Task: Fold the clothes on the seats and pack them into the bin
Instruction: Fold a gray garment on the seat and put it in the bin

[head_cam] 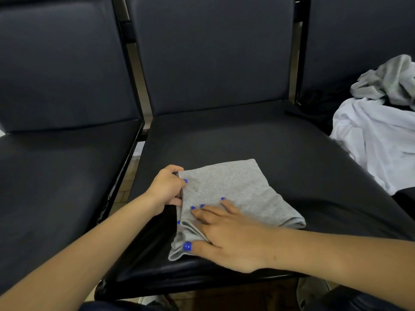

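She is finishing a fold on the middle seat (224, 135). Her left hand (166, 189) is pinching the grey garment (235, 189) at nine o'clock; her right hand (226, 234) is pressing flat at five. Probably lifting next; unfolded clothes (377, 131) are waiting at two o'clock.

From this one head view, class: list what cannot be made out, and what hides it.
- The bin: not in view at all.
- The unfolded pile, a white garment and a grey one: cut off by the right edge.
- The fingers of the left hand: tucked under the folded grey garment.
- What kind of garment that is: folded up.
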Demonstrator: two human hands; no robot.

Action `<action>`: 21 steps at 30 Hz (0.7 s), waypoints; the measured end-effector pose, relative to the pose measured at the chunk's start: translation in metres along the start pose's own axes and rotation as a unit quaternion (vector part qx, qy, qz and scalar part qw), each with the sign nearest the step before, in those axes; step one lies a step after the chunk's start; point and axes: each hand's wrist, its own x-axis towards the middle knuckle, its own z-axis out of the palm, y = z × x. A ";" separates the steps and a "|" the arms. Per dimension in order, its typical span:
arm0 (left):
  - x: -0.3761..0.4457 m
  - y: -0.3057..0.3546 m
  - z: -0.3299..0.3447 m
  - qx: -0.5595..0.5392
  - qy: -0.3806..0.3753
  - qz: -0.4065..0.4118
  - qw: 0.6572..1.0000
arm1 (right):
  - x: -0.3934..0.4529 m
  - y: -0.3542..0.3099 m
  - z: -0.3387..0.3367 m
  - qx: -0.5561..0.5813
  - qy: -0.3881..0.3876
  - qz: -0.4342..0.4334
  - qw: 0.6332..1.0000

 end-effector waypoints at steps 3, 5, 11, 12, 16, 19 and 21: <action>0.001 0.001 -0.003 -0.013 -0.011 -0.014 1.000 | -0.001 0.000 -0.003 0.087 -0.003 0.008 0.996; 0.001 0.002 -0.005 -0.019 -0.021 -0.021 0.999 | -0.004 -0.002 -0.005 0.168 0.022 0.005 0.986; 0.003 0.004 -0.008 -0.062 -0.010 -0.044 0.997 | -0.006 -0.018 -0.004 0.194 0.051 -0.020 0.979; 0.004 0.003 -0.008 -0.066 -0.006 -0.043 0.997 | -0.005 -0.018 0.000 0.149 0.029 -0.021 0.988; 0.005 0.000 -0.007 -0.071 0.009 -0.037 0.997 | -0.004 -0.024 0.007 0.065 0.023 -0.037 0.997; 0.005 0.000 -0.006 -0.084 0.016 -0.031 0.996 | -0.003 -0.037 0.004 0.114 0.032 -0.062 0.991; 0.005 -0.002 -0.006 -0.092 0.043 -0.022 0.995 | 0.000 -0.042 0.003 0.144 0.013 -0.069 0.987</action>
